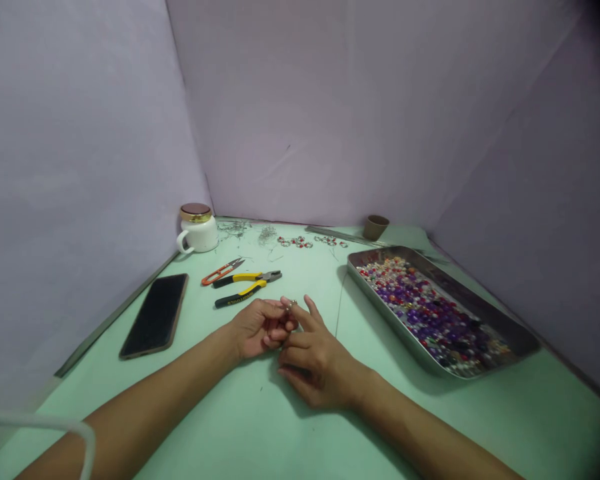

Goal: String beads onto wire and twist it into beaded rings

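My left hand [260, 330] is closed, pinching a small piece of beads [292, 305] between its fingertips. My right hand [320, 363] meets it from the right, fingers bent against the same piece with one finger raised. Fingers partly cover the piece, so its full shape is hidden. Just beyond my left hand lie yellow-and-black pliers [250, 287] and orange thread snips [222, 272]. To the right, a metal tray [400, 327] holds many purple, red, white and dark beads [420, 310].
A dark-screened phone [155, 315] lies at left. Farther back are a lidded white mug [200, 235], tangled thin wire [234, 229], red-and-silver beaded rings [295, 242], straight wire lengths [337, 234] and a small brown cup [375, 227]. A white cable [40, 420] crosses the lower left.
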Demonstrator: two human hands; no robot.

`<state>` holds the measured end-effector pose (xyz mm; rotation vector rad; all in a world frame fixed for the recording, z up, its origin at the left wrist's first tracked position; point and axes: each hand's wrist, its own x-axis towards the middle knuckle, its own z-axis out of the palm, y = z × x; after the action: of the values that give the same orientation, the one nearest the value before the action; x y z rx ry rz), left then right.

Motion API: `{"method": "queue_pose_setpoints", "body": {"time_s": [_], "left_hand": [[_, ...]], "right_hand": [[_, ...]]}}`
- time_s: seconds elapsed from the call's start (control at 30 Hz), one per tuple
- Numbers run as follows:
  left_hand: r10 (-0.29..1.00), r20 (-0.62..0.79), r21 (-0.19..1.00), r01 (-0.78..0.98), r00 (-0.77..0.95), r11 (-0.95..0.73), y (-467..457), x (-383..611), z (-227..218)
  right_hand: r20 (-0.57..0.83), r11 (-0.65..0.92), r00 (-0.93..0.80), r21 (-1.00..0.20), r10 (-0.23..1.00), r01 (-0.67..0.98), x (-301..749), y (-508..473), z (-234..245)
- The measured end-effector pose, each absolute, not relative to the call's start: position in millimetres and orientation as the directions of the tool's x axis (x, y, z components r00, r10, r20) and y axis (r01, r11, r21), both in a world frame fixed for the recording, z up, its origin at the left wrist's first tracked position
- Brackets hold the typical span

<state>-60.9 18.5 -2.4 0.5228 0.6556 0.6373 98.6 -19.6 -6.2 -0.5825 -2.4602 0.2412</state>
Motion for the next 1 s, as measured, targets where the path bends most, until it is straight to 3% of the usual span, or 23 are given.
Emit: {"method": "queue_pose_setpoints", "body": {"time_s": [0.2,0.33,0.47,1.0], "left_hand": [[0.703,-0.434,0.691,-0.293,0.563,0.661,20.1,-59.2,-1.7],[0.867,-0.241,0.815,-0.394,0.436,0.425,20.2,-58.1,-0.1],[0.911,-0.126,0.896,-0.349,0.393,0.274,18.6,-58.2,2.6],[0.827,-0.180,0.889,-0.272,0.532,0.368,18.0,-59.3,-4.5]], "right_hand": [[0.393,0.879,-0.789,-0.283,0.471,0.384,98.3,-19.6,-4.8],[0.327,0.805,-0.737,-0.277,0.592,0.524,98.9,-19.0,-2.8],[0.264,0.785,-0.741,-0.258,0.618,0.563,97.5,-19.5,-0.3],[0.211,0.800,-0.775,-0.242,0.595,0.549,93.2,-24.1,-0.4]]}}
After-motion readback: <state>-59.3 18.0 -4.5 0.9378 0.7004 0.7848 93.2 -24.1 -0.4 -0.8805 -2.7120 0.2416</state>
